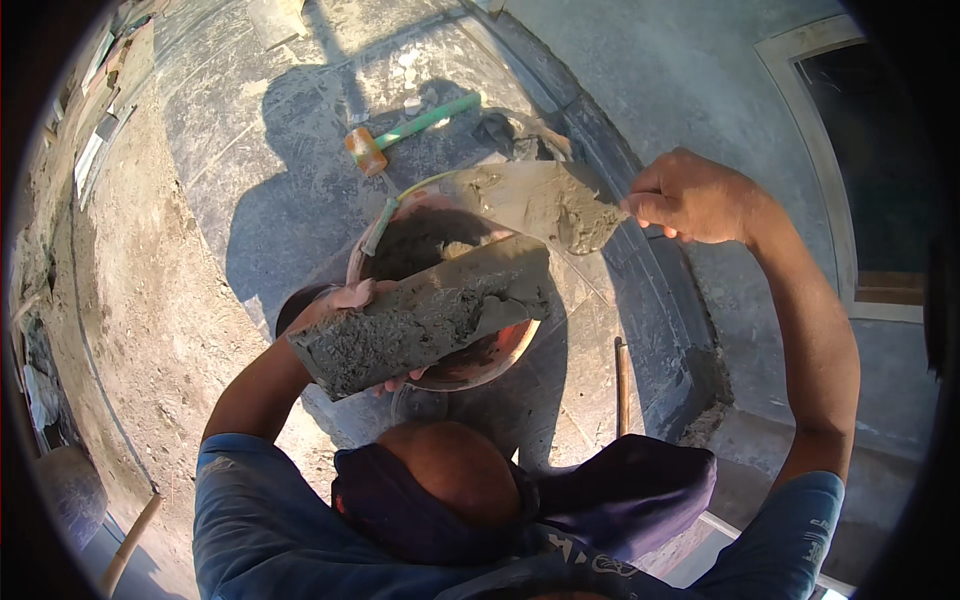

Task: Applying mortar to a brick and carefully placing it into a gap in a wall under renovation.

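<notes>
Over the pan [500, 350] of mortar at the middle of the scene, the left hand [345, 300] is holding a brick [420, 325] up, its top face coated in wet grey mortar. That hand's grip is clamped on the brick's left end, fingers wrapping underneath and thumb on the far edge. The right hand [690, 198] is closing tightly around the handle of a trowel [540, 200], whose mortar-smeared blade is hanging just beyond the brick, above the pan's far rim.

The brick is looking heavy and stiff, with a rough surface that should give good friction where dry; the mortar layer is soft and wet and would likely slump or slide off if the brick were tilted. Holding it by the bare underside and ends, kept level, seems safest.

Farther off on the paved floor [260, 150], a mallet [400, 132] with a green handle is lying in the sun.
</notes>
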### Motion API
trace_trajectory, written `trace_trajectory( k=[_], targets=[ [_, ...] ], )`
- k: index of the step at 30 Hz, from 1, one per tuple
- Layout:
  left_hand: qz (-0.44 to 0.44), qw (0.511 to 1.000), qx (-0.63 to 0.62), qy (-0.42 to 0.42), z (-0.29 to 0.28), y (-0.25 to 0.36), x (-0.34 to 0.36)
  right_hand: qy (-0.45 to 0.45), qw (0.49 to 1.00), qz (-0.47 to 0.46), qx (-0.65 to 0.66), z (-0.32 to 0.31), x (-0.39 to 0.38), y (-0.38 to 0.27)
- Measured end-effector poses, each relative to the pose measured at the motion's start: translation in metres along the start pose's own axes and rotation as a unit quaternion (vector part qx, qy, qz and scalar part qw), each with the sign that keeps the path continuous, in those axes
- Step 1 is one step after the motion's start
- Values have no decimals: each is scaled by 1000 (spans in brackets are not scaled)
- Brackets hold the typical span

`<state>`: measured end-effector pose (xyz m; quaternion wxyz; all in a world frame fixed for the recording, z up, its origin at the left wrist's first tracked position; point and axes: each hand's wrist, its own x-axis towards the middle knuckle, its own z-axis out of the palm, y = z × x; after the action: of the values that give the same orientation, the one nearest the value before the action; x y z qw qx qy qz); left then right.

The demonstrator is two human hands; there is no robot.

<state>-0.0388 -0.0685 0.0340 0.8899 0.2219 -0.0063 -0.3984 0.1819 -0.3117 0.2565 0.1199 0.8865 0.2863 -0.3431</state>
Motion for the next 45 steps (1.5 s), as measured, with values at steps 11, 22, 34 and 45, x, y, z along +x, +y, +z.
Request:
trace_trajectory(
  k=[11, 22, 34, 45],
  targets=[
    [114, 965, -158, 173, 18, -17, -25, -96, 993, -71, -17, 95, 72, -15],
    [-58, 974, -143, -166, 100, 23, 125, 88, 692, -290, 655, 191, -13, 92],
    [-337, 927, -26, -164, 260, -134, 408, 315, 220, -335, 860, 402, -192, 251],
    [-491, 795, -303, -187, 239, -354, 539, 495, -110, -319, 800, 589, -215, 313]
  ],
)
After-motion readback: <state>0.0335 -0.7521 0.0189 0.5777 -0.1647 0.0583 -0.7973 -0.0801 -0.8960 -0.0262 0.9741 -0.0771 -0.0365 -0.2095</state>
